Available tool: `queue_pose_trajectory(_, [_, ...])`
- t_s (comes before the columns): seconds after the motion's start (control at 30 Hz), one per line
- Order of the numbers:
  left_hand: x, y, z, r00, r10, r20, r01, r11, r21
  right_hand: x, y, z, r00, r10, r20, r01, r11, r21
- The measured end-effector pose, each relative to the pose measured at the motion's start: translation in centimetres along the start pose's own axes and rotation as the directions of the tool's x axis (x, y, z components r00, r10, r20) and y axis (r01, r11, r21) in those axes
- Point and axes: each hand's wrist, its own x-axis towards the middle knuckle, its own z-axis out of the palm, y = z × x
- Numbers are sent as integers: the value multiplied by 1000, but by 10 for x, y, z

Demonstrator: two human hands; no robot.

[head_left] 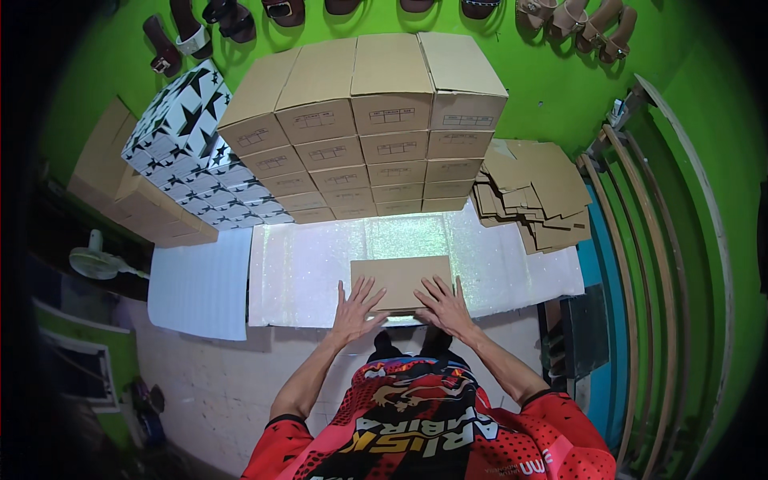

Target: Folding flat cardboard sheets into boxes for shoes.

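A plain brown cardboard box [400, 276] lies at the front edge of a table covered in shiny whitish sheeting [312, 248]. My left hand [357, 310] rests at the box's near left corner, fingers spread and pointing away from me. At the near right corner my right hand [445, 307] lies in the same way, its fingers stretched out over the top and side. Neither hand is wrapped round the box. Its underside and far side are hidden from this view.
Behind the box stand tall stacks of brown cardboard boxes [392, 144]. To their left are white boxes with black stars [188, 112]; to the right, flattened cardboard pieces [540, 188]. A white foam sheet [200, 280] hangs at left, near a fan [96, 258]. Wooden rails [632, 288] line the right wall.
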Motion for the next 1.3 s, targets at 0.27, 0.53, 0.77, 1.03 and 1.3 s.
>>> queue_pose_trajectory(0.27, [22, 16, 16, 999, 40, -12, -40, 999, 19, 37, -32, 21, 999, -40, -29, 41, 998, 47])
queue_pose_trajectory(0.53, [23, 20, 11, 997, 54, 54, -58, 996, 74, -7, 32, 2, 988, 152, -7, -152, 988, 6])
queue_pose_trajectory(0.77, [24, 17, 12, 986, 146, 87, -156, 980, 123, 60, 39, -15, 983, 158, -95, -151, 986, 69])
queue_pose_trajectory(1.03, [48, -25, -4, 988, 115, 102, -136, 963, 232, 56, 27, -4, 963, 258, 73, -267, 950, 160])
queue_pose_trajectory(1.3, [25, -5, 12, 997, -46, 70, 61, 970, -236, -5, -36, 1, 992, 47, 114, -51, 998, 34])
